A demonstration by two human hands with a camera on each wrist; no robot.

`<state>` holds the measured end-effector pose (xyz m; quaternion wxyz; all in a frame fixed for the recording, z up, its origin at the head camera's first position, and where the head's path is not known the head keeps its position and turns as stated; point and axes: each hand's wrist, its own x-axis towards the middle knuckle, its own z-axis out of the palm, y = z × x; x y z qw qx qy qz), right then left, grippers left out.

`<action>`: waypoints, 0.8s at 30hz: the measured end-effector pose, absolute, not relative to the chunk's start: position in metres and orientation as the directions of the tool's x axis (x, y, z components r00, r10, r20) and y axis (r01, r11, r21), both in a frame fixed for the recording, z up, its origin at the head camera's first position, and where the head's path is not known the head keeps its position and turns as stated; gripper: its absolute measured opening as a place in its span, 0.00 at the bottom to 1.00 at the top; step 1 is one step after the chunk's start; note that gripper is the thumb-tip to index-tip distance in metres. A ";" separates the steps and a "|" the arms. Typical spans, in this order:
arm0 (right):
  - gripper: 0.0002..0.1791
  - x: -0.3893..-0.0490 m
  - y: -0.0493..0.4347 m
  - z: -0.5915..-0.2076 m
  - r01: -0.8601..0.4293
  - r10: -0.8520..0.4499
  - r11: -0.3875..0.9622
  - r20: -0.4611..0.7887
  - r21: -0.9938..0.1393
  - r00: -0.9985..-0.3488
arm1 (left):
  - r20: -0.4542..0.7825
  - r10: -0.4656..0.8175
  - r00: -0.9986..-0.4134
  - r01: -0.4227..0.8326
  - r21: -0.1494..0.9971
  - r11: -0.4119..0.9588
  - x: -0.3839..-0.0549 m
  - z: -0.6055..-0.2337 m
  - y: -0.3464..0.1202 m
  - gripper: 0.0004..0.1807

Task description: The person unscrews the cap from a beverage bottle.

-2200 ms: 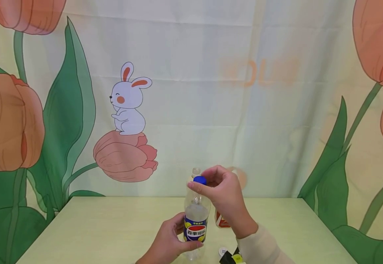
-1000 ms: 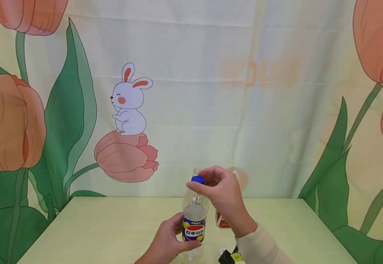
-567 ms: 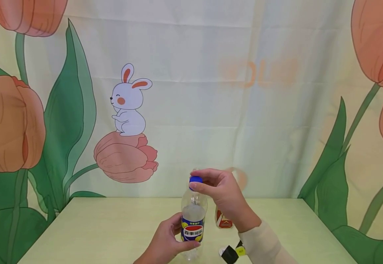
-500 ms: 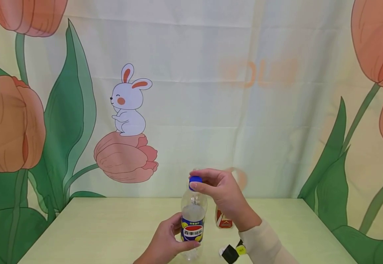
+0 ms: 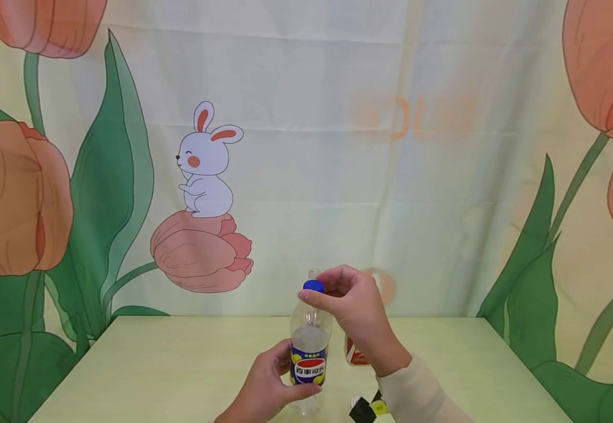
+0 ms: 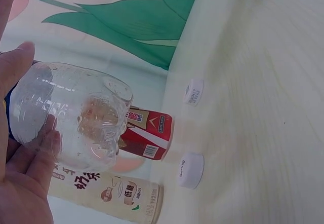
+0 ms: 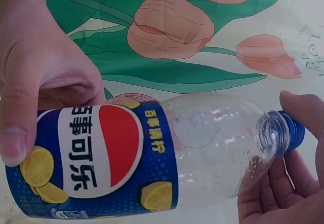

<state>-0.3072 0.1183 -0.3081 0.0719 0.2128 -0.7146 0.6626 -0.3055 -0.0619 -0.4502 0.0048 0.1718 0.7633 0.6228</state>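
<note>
A clear plastic Pepsi bottle (image 5: 309, 371) with a blue lemon-patterned label stands upright, raised off the table, in the head view. My left hand (image 5: 264, 379) grips its lower half, thumb across the label's bottom edge. At the top, my right hand (image 5: 356, 311) pinches the blue bottle cap (image 5: 313, 286) between thumb and fingers. The right wrist view shows this cap seated on the bottle's neck, with a thumb on one side and curled fingers on the other. The bottle's clear base (image 6: 76, 117) fills the left part of the left wrist view.
Behind the bottle stand a red carton (image 6: 149, 135) and a beige milk tea bottle (image 6: 129, 198). Two white caps, one farther (image 6: 194, 92) and one nearer (image 6: 191, 171), lie on the table (image 5: 153, 364). A black object (image 5: 363, 409) with a yellow-green part sits near my right sleeve.
The bottle has shifted slightly left since the earliest frame. My right fingers have turned around the cap, reaching over it half a second ago and now drawn back with the thumb at its front.
</note>
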 end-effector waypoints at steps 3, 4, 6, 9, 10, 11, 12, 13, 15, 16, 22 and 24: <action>0.19 -0.306 0.120 -0.306 -0.394 -0.246 0.018 0.377 -0.919 -0.893 | 0.206 0.270 -0.941 0.255 0.953 0.165 -0.305 -0.449 -0.063 0.45; 0.19 -0.306 0.121 -0.306 -0.389 -0.259 0.016 0.372 -0.921 -0.891 | 0.205 0.270 -0.941 0.255 0.953 0.164 -0.305 -0.449 -0.063 0.45; 0.19 -0.307 0.121 -0.305 -0.384 -0.283 0.007 0.366 -0.923 -0.886 | 0.204 0.270 -0.941 0.253 0.954 0.163 -0.305 -0.449 -0.064 0.45; 0.20 -0.307 0.122 -0.305 -0.384 -0.311 0.000 0.365 -0.923 -0.878 | 0.201 0.270 -0.942 0.249 0.955 0.159 -0.305 -0.449 -0.064 0.45; 0.20 -0.308 0.122 -0.305 -0.384 -0.315 -0.002 0.365 -0.923 -0.876 | 0.200 0.270 -0.942 0.249 0.955 0.159 -0.305 -0.449 -0.064 0.45; 0.20 -0.308 0.122 -0.305 -0.387 -0.317 -0.003 0.367 -0.922 -0.874 | 0.201 0.270 -0.942 0.249 0.955 0.159 -0.305 -0.449 -0.065 0.45; 0.21 -0.308 0.121 -0.306 -0.389 -0.313 0.000 0.370 -0.921 -0.875 | 0.201 0.269 -0.942 0.250 0.955 0.158 -0.305 -0.450 -0.065 0.45; 0.21 -0.308 0.121 -0.306 -0.391 -0.304 0.006 0.371 -0.920 -0.877 | 0.202 0.269 -0.942 0.250 0.955 0.158 -0.305 -0.450 -0.065 0.45; 0.22 -0.307 0.119 -0.307 -0.397 -0.268 0.029 0.376 -0.917 -0.887 | 0.201 0.267 -0.942 0.248 0.956 0.157 -0.305 -0.450 -0.065 0.45; 0.23 -0.306 0.118 -0.307 -0.401 -0.246 0.045 0.379 -0.915 -0.892 | 0.201 0.267 -0.942 0.249 0.956 0.158 -0.305 -0.450 -0.065 0.45; 0.23 -0.301 0.112 -0.306 -0.434 -0.147 0.137 0.415 -0.890 -0.898 | 0.205 0.263 -0.943 0.253 0.953 0.165 -0.305 -0.449 -0.066 0.45; 0.22 -0.301 0.112 -0.305 -0.447 -0.139 0.149 0.429 -0.882 -0.893 | 0.210 0.263 -0.942 0.258 0.952 0.164 -0.305 -0.448 -0.067 0.45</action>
